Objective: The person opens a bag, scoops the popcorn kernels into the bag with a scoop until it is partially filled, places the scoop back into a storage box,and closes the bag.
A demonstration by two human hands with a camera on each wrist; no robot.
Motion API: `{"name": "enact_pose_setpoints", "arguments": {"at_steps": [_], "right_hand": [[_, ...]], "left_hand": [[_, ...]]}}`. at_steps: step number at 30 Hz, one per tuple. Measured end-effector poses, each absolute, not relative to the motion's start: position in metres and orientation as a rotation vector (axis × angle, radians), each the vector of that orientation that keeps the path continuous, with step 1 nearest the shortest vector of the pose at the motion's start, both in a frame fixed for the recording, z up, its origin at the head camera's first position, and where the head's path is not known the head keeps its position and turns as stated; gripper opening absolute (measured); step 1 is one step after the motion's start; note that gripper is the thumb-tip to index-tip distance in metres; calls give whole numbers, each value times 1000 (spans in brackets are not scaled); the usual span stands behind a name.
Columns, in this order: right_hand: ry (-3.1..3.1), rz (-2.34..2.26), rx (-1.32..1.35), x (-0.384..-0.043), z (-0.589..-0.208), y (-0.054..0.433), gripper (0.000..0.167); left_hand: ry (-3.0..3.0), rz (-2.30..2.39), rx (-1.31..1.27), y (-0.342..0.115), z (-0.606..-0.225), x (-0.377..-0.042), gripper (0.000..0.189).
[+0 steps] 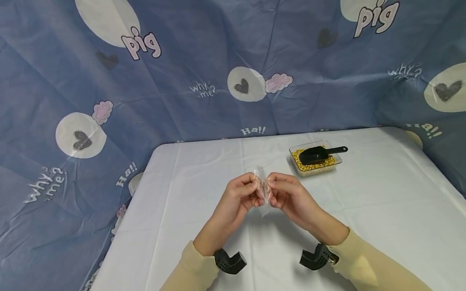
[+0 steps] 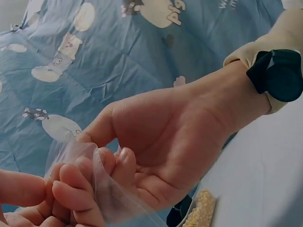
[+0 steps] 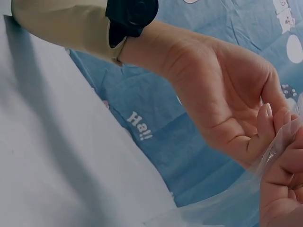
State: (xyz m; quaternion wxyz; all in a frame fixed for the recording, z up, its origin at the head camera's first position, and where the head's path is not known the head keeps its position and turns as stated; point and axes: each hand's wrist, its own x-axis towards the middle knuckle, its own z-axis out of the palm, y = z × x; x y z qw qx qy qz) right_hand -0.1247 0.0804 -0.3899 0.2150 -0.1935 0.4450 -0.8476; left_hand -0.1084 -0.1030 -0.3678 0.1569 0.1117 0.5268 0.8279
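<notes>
The bag (image 1: 264, 189) is clear, scoop (image 1: 314, 155) black, kernels (image 1: 322, 164) yellow, tablecloth (image 1: 204, 182) white, backdrop (image 1: 204, 48) heart-printed blue.

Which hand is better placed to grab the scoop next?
Likely the right hand: it is nearer the scoop, whose handle points rightward. Both hands pinch the bag, so the left hand could hold it alone.

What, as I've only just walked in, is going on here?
A person's left hand and right hand pinch a thin, clear plastic bag between them above the white cloth-covered table. Beyond the hands, to the right, stands a clear rectangular container of yellow kernels, with a black scoop resting on the kernels. Neither hand touches the scoop.
</notes>
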Motion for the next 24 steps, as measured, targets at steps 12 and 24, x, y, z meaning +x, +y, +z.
{"name": "enact_pose_setpoints", "arguments": {"at_steps": [12, 24], "right_hand": [[2028, -2162, -563, -126, -386, 84, 19], [2617, -1833, -712, -128, -386, 89, 27]], "left_hand": [[2025, 2186, 248, -101, -368, -107, 21], [2786, 1731, 301, -105, -366, -108, 22]]}}
